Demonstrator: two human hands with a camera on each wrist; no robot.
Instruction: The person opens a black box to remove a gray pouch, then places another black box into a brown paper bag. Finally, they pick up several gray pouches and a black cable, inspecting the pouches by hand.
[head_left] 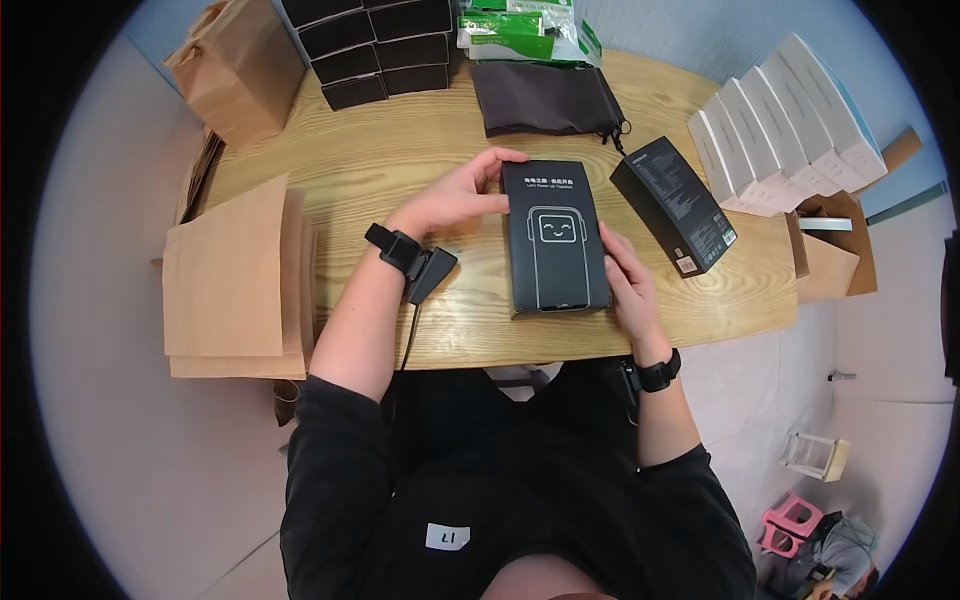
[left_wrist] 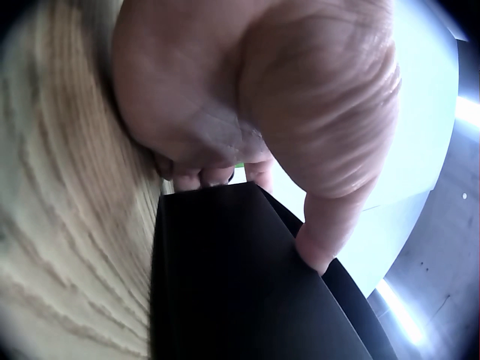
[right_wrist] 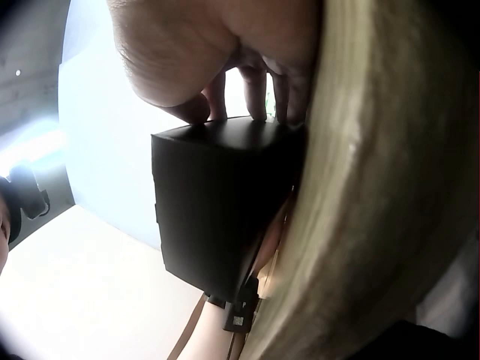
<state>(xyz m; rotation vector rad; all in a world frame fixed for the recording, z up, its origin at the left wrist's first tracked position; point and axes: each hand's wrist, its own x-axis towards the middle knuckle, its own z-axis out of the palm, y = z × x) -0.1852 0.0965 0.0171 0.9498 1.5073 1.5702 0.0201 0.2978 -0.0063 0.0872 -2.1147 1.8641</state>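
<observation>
A black cardboard box (head_left: 558, 262), printed with white lettering and a line-drawn smiling figure, lies face up on the wooden table. My left hand (head_left: 462, 196) holds its far left corner, thumb against the left side and fingers round the far edge. In the left wrist view the left thumb (left_wrist: 324, 225) presses the box's upper edge. My right hand (head_left: 630, 282) touches the right side near the front corner. Its fingers (right_wrist: 255, 94) rest nearly straight against the box's side in the right wrist view.
A second black box (head_left: 676, 205) lies at an angle to the right. Behind are a dark drawstring pouch (head_left: 545, 98), stacked black boxes (head_left: 385, 45) and green-white packets (head_left: 520, 35). White boxes (head_left: 790, 130) stand at right, brown paper bags (head_left: 230, 275) at left.
</observation>
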